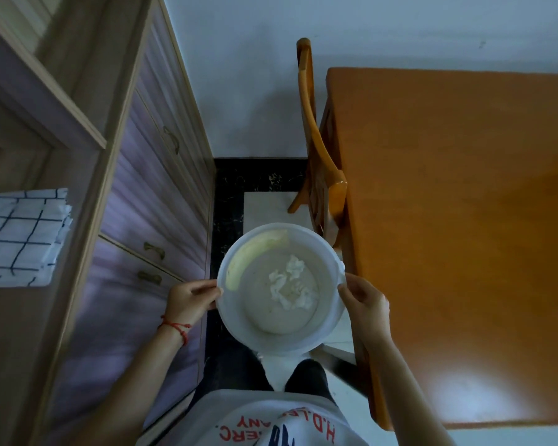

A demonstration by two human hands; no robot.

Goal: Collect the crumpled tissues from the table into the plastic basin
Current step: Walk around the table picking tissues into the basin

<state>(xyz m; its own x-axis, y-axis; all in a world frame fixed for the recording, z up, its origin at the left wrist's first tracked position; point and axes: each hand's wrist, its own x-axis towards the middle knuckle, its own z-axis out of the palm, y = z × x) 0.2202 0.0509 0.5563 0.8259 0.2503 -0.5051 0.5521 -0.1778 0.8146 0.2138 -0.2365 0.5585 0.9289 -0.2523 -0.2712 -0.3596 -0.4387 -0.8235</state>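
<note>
You're holding a smooth, translucent white plastic basin (327, 329) of crinkled paper tissues (290, 286). The wooden table (464, 220) is gleaming glossy orange.

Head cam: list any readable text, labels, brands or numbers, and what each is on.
"H.D.LE…ANY": red print on the white shirt, seen upside down; the middle letters are lost in a fold.
"…ERC.": second red line on the same shirt, its start cut off.
Plastic basin, crumpled tissues, table, chair, cabinet, checked cloth: no text visible.
</note>
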